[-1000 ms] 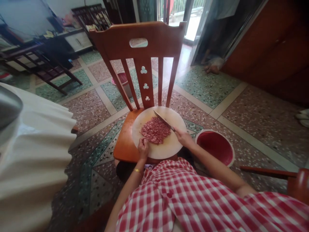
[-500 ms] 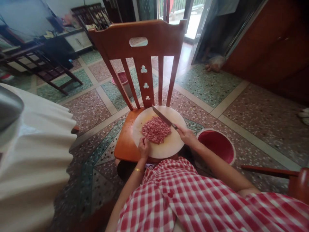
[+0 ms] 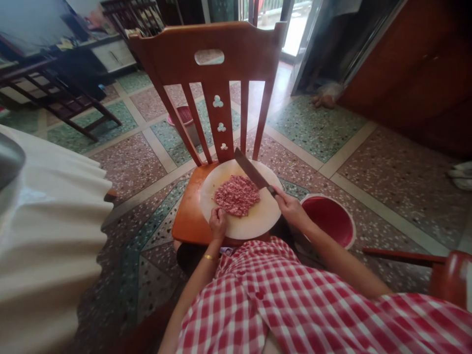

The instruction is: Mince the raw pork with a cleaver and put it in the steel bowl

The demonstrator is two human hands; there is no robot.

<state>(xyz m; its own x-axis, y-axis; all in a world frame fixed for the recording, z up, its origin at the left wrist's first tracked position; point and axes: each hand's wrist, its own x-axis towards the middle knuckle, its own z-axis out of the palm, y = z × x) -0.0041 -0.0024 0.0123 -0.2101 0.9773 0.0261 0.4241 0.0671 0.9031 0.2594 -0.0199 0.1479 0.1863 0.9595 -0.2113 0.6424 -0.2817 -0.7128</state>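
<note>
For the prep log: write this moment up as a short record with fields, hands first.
Left hand: curled, resting on the near edge of the cutting board
Right hand: grip closed on the handle of the knife
Tool: blade points away and to the left, over the far right edge of the minced meat; contact unclear
Food: one pink pile at the middle of the board
Surface: board is round and pale, lying on the seat of a wooden chair
Nearby: red basin on the floor, right of the chair

Daylight pours in from the doorway (image 3: pixel 295 29) at the top — bright glare there, softer indoors; edges bend and blur, the centre stays sharp.
</note>
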